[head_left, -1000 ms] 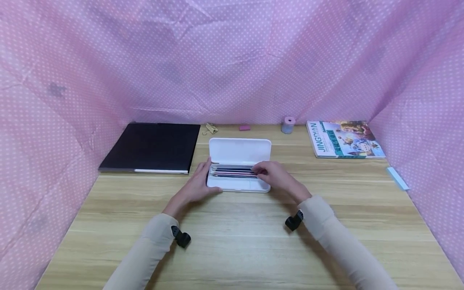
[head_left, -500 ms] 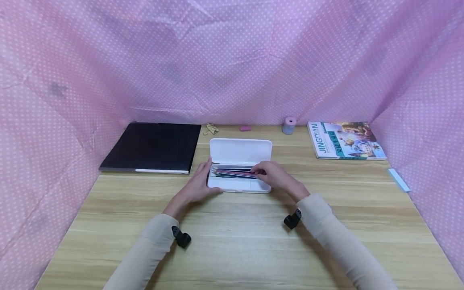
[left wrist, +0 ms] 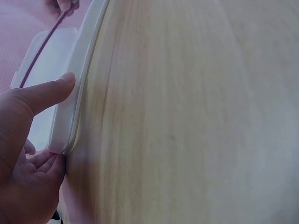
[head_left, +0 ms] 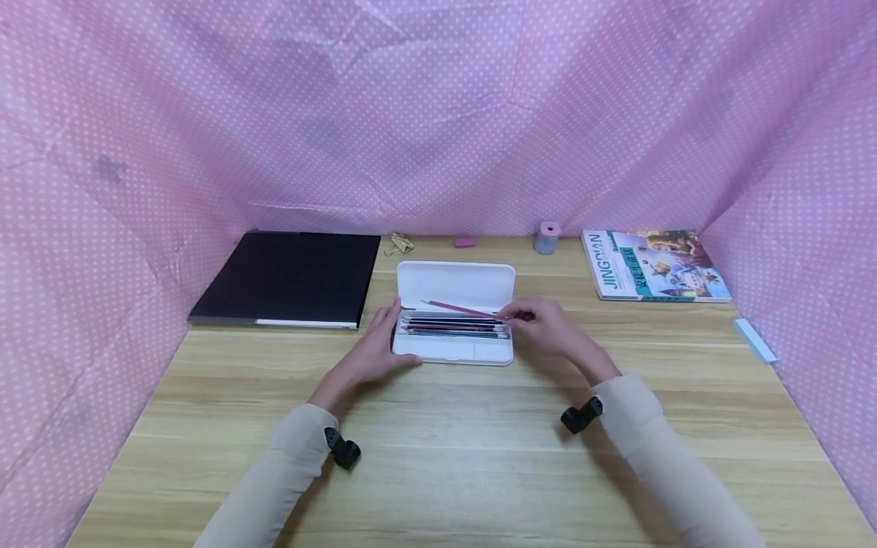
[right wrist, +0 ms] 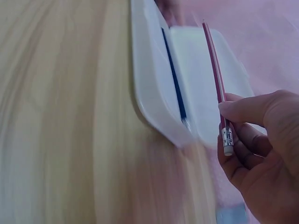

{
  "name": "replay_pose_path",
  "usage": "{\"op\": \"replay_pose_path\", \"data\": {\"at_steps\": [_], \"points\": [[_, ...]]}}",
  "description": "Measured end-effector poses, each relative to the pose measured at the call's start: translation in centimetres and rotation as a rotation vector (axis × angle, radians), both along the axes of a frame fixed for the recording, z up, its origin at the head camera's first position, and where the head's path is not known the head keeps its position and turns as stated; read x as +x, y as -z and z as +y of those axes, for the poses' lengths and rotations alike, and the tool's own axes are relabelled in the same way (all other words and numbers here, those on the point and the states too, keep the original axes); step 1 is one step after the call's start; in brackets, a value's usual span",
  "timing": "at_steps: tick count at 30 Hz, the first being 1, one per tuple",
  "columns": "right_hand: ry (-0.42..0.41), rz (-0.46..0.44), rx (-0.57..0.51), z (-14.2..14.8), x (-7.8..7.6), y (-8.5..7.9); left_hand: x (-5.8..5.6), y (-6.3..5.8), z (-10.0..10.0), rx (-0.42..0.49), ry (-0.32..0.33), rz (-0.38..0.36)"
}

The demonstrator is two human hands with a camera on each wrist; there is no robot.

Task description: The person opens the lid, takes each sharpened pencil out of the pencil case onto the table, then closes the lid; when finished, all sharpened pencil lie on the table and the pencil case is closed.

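Observation:
A white pencil case [head_left: 438, 350] lies with its lid [head_left: 455, 285] raised at the middle of the table, several pencils [head_left: 452, 327] side by side in it. My left hand [head_left: 373, 348] grips the case's left end; in the left wrist view its thumb [left wrist: 51, 93] lies over the front edge and its fingers bend at the corner. Above the case's right end, my right hand [head_left: 541, 326] pinches a red pencil [right wrist: 215, 65] near its eraser end. That pencil's tip points left, over the hinge side. Its silver ferrule and pale eraser show plainly in the right wrist view.
A black folder [head_left: 288, 278] lies at the left. Along the back sit a gold binder clip [head_left: 400, 243], a pink eraser [head_left: 464, 242] and a small pink-and-blue cylinder [head_left: 546, 237]. A book [head_left: 654, 265] and a pale blue strip [head_left: 755, 340] are at the right. Pink cloth [head_left: 438, 114] encloses the table.
The right hand has drawn the red pencil up out of the row and moved to the right with it. My left hand stays on the case.

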State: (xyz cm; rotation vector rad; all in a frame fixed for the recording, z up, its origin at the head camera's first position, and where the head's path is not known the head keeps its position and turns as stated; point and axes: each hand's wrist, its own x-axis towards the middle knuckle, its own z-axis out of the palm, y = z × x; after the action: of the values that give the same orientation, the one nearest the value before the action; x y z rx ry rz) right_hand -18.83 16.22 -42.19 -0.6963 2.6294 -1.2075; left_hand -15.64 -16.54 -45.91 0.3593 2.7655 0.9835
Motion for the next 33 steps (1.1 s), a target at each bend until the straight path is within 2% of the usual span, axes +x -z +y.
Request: {"op": "replay_pose_path", "data": {"at_steps": [7,19,24,30,33], "points": [[0.053,0.089,0.028,4.4,0.3,0.0,0.1,-0.2,0.0,-0.007,-0.001,-0.001],[0.094,0.138,0.105,11.8,0.9,0.1,0.2,-0.2,0.1,-0.019,0.003,0.005],[0.11,0.133,0.122,13.3,0.7,0.7,0.2,-0.2,0.1,-0.017,-0.001,0.011],[0.105,0.185,0.187,13.8,-0.3,2.1,0.3,-0.1,0.0,-0.027,-0.005,0.012],[0.117,0.165,0.208,13.9,-0.8,2.7,0.3,-0.1,0.0,-0.016,0.001,0.016]]}}
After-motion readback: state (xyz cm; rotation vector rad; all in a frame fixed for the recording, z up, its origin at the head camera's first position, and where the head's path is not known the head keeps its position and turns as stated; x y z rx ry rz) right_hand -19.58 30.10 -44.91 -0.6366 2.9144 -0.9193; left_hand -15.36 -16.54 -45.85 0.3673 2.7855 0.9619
